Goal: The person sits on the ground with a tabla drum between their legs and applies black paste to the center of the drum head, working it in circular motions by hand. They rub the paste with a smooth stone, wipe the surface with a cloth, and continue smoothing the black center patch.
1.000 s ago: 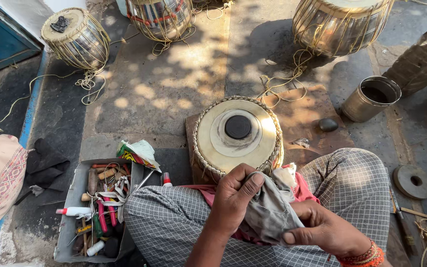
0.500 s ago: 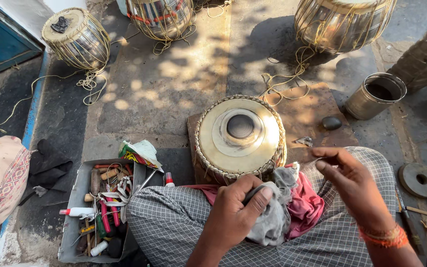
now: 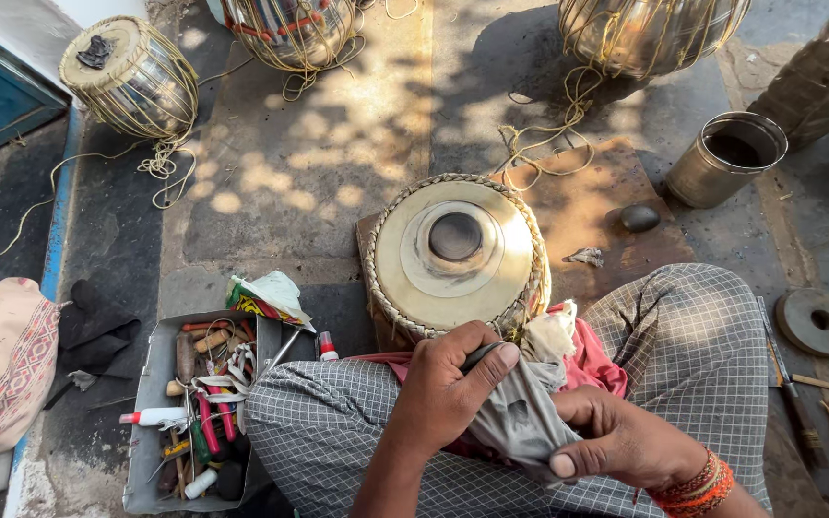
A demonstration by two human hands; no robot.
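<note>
Gripping a grey stained cloth [image 3: 520, 422] with both hands, over the lap, just on the near side of the tabla drum [image 3: 455, 251].

Left hand [image 3: 448, 388]: fingers curled tight, thumb and forefinger pinched on a thin dark rod-like tool [image 3: 480, 357] plus the cloth's upper edge. Can't tell what the tool is; only a short stub shows.

Right hand [image 3: 616, 443]: fingers narrow, thumb [image 3: 568, 462] pressed down on the cloth's lower fold, the rest wrapped under it. Orange thread bangles [image 3: 695, 486] on that wrist.

Cloth bunched between the two hands, touching both. Red cloth [image 3: 592, 360] lies under it, against the drum's near rim, next to a pale rag [image 3: 551, 334].

Drum sits upright on a brown board [image 3: 587, 197], head up, dark round patch centred, woven strap ring around the edge.

Around the drum:
- left of it: open metal tray [image 3: 146, 403] of small tools and tubes, crumpled wrapper [image 3: 271, 293] on its far corner
- right of it: small dark stone [image 3: 639, 218] on the board, metal tin can [image 3: 726, 158] beyond that
- far right, near the knee: flat metal disc [image 3: 819, 321] with a hole
- far side: three more roped drum shells [image 3: 131, 77], well apart from it
- far left: patterned fabric bag [image 3: 2, 360]
</note>
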